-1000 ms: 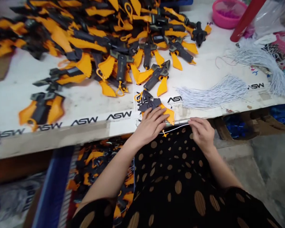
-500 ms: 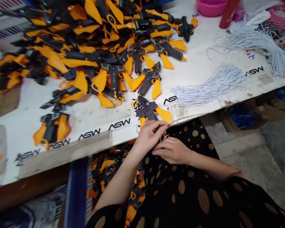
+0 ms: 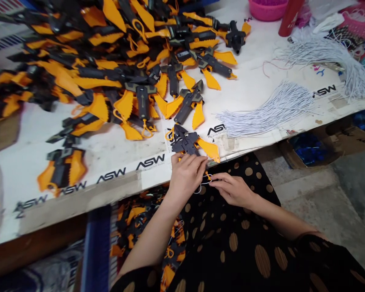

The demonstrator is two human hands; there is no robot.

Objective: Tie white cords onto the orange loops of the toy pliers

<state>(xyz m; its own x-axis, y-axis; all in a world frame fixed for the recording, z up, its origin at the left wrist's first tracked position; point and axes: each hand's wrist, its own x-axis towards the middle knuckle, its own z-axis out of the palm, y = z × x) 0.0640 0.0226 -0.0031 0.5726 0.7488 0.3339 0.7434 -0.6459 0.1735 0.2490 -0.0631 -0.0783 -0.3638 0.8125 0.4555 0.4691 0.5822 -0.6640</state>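
The left hand [image 3: 187,172] has its fingers curled together on the lower end of a black-and-orange toy [image 3: 185,141], which lies just beyond it at the edge of the table [image 3: 152,172]; the exact fingertip grip is hidden. The right hand [image 3: 234,190], close beside it, pinches a looped white string [image 3: 198,191] between thumb and fingers. Below the left hand and behind its forearm, a blue-walled bin [image 3: 93,243] holds many more black and orange pieces [image 3: 136,211]. Right of the right hand, below the table, a cardboard box [image 3: 353,138] contains shiny blue items [image 3: 308,150]. Well beyond the right hand stands a pink bowl [image 3: 266,14]; farther right, a pink basket [image 3: 357,27] holds pale strands [image 3: 360,15].
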